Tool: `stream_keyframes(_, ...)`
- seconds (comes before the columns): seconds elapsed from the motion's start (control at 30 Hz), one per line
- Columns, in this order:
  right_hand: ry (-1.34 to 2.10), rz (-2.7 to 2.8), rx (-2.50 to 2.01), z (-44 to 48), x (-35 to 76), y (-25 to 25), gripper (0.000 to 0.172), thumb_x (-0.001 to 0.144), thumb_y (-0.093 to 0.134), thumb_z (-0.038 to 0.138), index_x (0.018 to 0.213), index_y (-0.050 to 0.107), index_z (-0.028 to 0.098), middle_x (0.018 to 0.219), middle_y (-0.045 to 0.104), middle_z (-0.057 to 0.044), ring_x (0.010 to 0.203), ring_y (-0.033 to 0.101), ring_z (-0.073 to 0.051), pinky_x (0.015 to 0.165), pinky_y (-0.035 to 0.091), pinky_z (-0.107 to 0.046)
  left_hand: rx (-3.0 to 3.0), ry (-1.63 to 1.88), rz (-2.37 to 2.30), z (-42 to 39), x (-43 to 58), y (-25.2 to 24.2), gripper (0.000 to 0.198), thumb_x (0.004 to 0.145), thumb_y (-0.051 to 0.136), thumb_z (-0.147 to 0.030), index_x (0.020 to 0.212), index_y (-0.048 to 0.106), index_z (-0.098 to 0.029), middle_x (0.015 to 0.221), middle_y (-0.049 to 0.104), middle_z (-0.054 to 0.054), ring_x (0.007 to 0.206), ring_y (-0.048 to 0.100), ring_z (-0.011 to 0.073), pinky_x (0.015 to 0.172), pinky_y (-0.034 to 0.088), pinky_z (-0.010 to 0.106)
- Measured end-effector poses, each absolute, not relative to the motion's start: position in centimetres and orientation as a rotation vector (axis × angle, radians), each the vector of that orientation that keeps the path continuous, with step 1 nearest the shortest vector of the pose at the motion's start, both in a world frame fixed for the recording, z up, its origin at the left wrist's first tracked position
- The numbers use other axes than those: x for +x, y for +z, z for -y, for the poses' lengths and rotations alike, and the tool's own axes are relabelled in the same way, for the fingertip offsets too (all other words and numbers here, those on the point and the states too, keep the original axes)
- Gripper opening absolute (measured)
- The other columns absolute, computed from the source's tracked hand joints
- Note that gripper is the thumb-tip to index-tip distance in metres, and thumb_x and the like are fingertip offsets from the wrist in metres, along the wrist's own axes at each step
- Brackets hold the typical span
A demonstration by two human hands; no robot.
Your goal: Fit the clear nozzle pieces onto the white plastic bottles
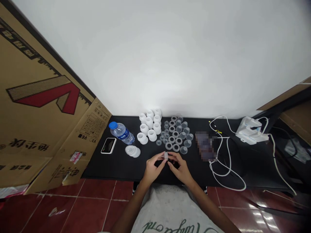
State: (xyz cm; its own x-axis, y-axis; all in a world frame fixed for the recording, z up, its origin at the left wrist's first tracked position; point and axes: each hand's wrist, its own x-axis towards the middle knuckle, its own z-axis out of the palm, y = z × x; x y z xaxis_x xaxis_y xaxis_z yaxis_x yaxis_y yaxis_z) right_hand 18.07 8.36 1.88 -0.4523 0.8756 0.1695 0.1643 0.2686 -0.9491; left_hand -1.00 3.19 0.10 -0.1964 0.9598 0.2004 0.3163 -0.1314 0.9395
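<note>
My left hand (153, 166) and my right hand (179, 166) meet near the table's front edge. Between their fingertips is a small translucent piece (166, 155), pinched from both sides; its exact kind is too small to tell. Just beyond my hands lie several pale rings (171, 139) and clear domed caps (184, 149). Small clear silicone nipples (158, 142) are grouped left of the rings. Farther left stand several white, wide-necked small bottles (152, 135). A white bottle with a clear domed cap (132, 151) lies apart, left of my left hand.
A blue-capped water bottle (122, 132) and a white-framed device (108, 145) are at the left, beside a large cardboard box (48, 97). To the right are a pixelated object (206, 146), loose white cables (229, 158) and a white power strip (251, 129). A white wall backs the black table (114, 165).
</note>
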Motion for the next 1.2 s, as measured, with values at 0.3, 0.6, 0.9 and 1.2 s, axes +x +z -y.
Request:
stream_keyframes(0.3,1.278,1.919,-0.884,-8.3,18.6,2.3,0.058,0.101,0.068,0.030,0.155,0.049,0.029,0.125,0.080,-0.008,0.115,0.074,-0.025,0.092,0.058,-0.036,1.370,1.391,-1.475,-3.3,-1.1,0.0,0.035,0.090,0.086,-0.036,0.121,0.079,-0.022,0.111,0.084,0.010,0.093,0.084,0.0251,0.087,0.071,0.039)
stream_keyframes(0.6,1.361,1.962,-0.897,-8.6,19.2,2.1,0.070,0.099,0.070,0.033,0.162,0.042,0.030,0.128,0.079,-0.008,0.106,0.073,-0.025,0.085,0.056,-0.035,1.398,1.464,-1.457,-3.4,-1.0,0.2,0.030,0.088,0.088,-0.040,0.108,0.079,-0.020,0.103,0.082,0.009,0.088,0.083,0.0234,0.081,0.071,0.038)
stream_keyframes(0.9,1.397,1.948,-0.846,-9.2,19.3,2.4,0.060,0.099,0.073,0.041,0.153,0.051,0.031,0.111,0.081,-0.003,0.093,0.072,-0.022,0.083,0.055,-0.032,1.378,1.452,-1.436,-3.3,-1.1,0.3,0.030,0.088,0.087,-0.042,0.106,0.079,-0.020,0.101,0.081,0.009,0.088,0.081,0.0232,0.082,0.071,0.039)
stream_keyframes(1.2,1.530,1.863,-0.818,-9.2,19.3,2.2,0.064,0.097,0.074,0.046,0.155,0.053,0.028,0.097,0.072,-0.001,0.088,0.069,-0.020,0.079,0.054,-0.030,1.398,1.369,-1.363,-3.3,-1.6,0.6,0.033,0.086,0.089,-0.047,0.104,0.082,-0.020,0.098,0.082,0.010,0.083,0.081,0.0228,0.075,0.070,0.035)
